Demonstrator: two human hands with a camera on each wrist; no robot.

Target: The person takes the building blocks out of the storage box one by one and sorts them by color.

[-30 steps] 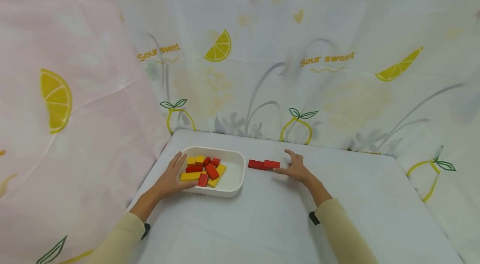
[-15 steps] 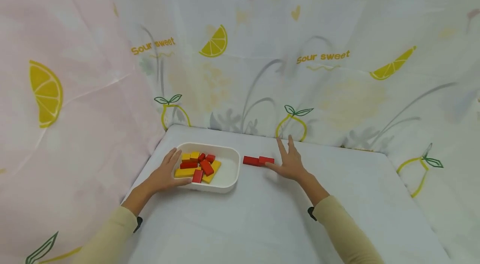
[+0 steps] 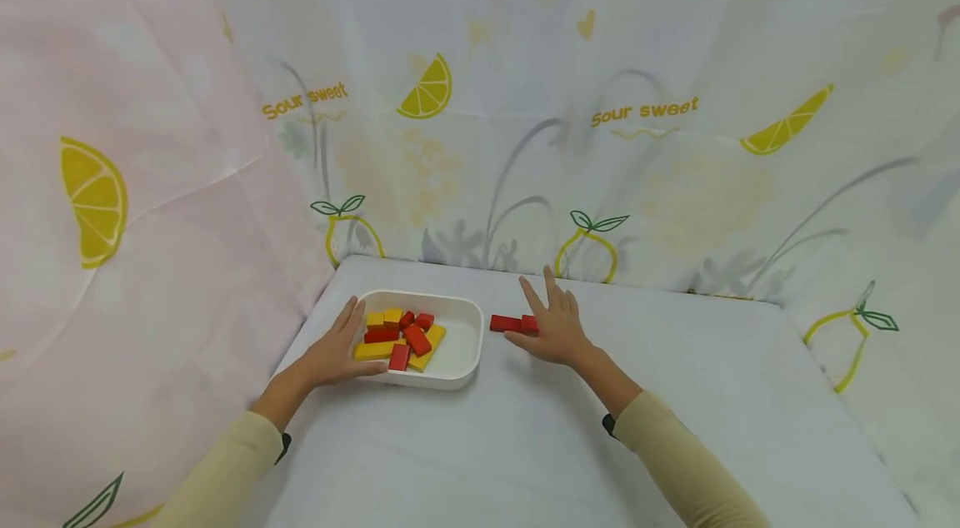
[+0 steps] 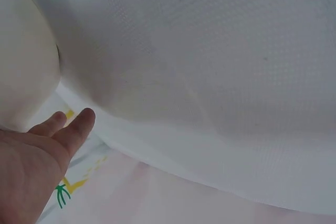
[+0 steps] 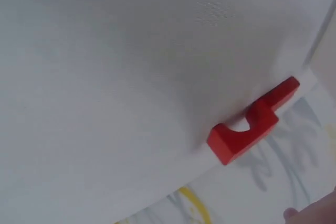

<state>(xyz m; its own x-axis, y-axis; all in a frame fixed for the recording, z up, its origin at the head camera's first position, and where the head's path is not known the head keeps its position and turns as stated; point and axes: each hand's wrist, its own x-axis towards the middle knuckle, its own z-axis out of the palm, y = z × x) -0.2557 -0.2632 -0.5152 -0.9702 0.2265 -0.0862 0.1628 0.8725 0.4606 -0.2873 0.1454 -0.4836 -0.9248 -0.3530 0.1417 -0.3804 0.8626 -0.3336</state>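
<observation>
My left hand (image 3: 332, 355) lies along the left end of a white tray (image 3: 457, 349), its thumb by the front wall. The fingers (image 4: 79, 127) stretch out straight beside the tray in the left wrist view. Inside are yellow and red toy blocks (image 3: 417, 339), piled mostly to the left. Right of the tray, a red bar block (image 3: 506, 323) and a red arch block (image 3: 529, 323) lie end to end on the table. My right hand (image 3: 557, 335) is spread just over the arch block, partly hiding it. The arch's curved cutout (image 5: 244, 135) shows in the right wrist view.
A white cloth covers the table (image 3: 480, 453). Lemon-printed curtains (image 3: 480, 95) rise along its back and sides; the left one (image 3: 172, 278) is pinkish.
My right hand has opened from a curled-finger pose to a wide spread and shifted left over the red blocks. My left hand stays at the tray. The head view has shifted slightly.
</observation>
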